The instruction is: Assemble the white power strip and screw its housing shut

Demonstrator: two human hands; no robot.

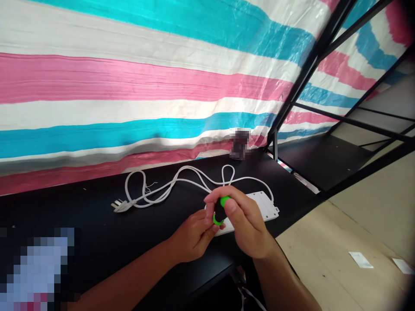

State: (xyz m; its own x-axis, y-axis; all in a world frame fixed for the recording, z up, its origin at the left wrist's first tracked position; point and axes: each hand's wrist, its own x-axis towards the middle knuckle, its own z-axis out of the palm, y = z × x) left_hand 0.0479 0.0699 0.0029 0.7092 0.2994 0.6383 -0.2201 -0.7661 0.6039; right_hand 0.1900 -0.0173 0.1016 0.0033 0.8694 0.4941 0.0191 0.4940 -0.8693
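Note:
A white power strip (264, 206) lies on the black tabletop, its face with several small holes turned up. Over its left part, my right hand (248, 216) is closed round the black and green handle of a screwdriver (221, 211). The handle points up towards me; its shaft and tip are hidden. My left hand (191, 235) is at the left end of the strip, fingers pinched together just below the handle's green ring. What they grip there is covered. From the strip a white cord (186, 167) runs in loose loops to a three-pin plug (121, 205).
Behind the black table (106, 233) hangs a striped plastic sheet (145, 82). A blurred-out dark object (240, 144) stands at the back edge, and a pixelated bluish patch (39, 268) is at lower left. Black metal frame bars (292, 93) rise on the right, beside another black shelf (320, 157).

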